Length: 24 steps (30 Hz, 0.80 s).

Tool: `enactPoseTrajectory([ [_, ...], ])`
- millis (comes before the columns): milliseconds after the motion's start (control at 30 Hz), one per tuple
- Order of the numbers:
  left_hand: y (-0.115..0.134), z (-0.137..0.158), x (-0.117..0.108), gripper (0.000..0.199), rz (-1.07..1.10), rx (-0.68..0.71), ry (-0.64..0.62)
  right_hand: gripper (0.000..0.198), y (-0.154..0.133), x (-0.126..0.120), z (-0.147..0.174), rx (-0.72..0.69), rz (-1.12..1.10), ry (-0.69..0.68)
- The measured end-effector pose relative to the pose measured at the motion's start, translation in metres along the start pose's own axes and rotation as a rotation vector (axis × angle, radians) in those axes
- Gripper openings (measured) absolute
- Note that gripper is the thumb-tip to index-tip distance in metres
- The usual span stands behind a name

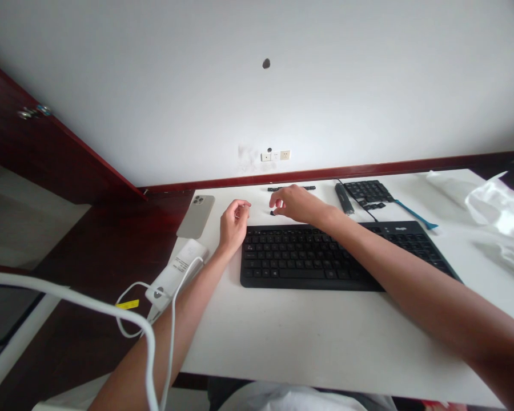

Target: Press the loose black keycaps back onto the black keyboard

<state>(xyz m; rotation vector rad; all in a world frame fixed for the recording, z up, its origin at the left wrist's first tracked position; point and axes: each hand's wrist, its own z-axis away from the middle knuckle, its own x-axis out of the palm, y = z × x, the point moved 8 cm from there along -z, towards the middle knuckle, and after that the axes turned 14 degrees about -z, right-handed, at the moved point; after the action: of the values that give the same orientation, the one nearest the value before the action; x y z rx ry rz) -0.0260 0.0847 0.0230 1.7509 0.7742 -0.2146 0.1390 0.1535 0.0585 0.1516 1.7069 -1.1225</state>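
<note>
Two bare hands at work along the back edge of a black keyboard (297, 257), which lies flat on a white table (308, 331). Right hand (298, 204) reaches across the keyboard, wrist above it, fingers bent downward beside a small black piece (273, 213) on the tabletop. Piece sits behind the keyboard, just under the fingertips; whether skin touches it, cannot tell. Fingers of this hand are curled, the tips near one another; cannot tell whether they close on anything.

Left hand (235, 225) hangs near the keyboard's back left corner, fingers loosely folded toward the thumb. Inside of the grip is hidden, so cannot tell if it holds something.

Step in hand, by my reading: handling the small loose piece. The next move calls for a fine pinch with thumb and fingertip, piece being low and small, and for keeping the forearm off the keys.

Round about: a row of black pieces (276, 189) behind the right hand; a dark elongated object (345, 198), a block of black keys (366, 190) and a blue tool (417, 215) to the right. Phone (196, 217) and white power strip (175, 274) lie to the left, well clear of the small piece
</note>
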Motion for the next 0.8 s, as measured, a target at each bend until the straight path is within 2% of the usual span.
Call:
enactPoseTrajectory([
  [200,0.0,0.0,0.001,0.014,-0.016,0.02,-0.009,0.022,0.009,0.015,-0.007,-0.022,-0.02,0.008],
  [300,-0.002,0.0,0.002,0.014,-0.015,0.012,-0.011,0.018,0.015,0.017,-0.01,-0.013,-0.048,0.014],
  [500,-0.005,-0.001,0.003,0.014,-0.002,0.012,-0.012,0.012,0.017,0.014,-0.01,-0.009,-0.035,0.034],
  [633,-0.007,-0.001,0.003,0.012,-0.011,0.003,-0.013,0.017,0.014,0.01,-0.009,-0.014,0.031,0.055],
  [800,-0.007,-0.001,0.002,0.011,-0.019,0.002,-0.009,0.025,0.02,0.009,-0.012,-0.005,0.008,0.083],
])
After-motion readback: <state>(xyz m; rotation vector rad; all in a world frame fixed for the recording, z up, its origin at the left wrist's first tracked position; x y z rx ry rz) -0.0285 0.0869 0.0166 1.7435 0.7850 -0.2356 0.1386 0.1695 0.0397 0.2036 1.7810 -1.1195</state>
